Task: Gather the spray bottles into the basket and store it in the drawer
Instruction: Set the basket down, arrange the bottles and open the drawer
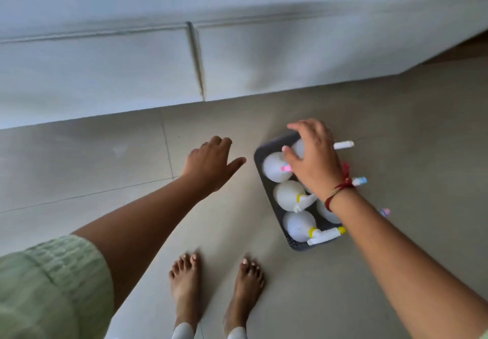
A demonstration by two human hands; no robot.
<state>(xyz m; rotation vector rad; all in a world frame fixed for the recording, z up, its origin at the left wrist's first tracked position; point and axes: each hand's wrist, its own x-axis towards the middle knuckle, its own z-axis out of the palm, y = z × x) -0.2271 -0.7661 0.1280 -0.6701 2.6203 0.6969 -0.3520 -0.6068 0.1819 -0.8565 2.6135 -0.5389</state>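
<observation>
While the right hand [314,161] closes its fingers on a spray bottle [299,148] in the basket [266,188], gathering looks nearly finished; next, the left hand [211,164], fingers loosely apart and empty, must help lift it toward the drawer [100,66] beyond its fingertips.

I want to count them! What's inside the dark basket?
The basket holds white spray bottles. About five show; the right hand and wrist cover some, so the count is unsure.
</observation>
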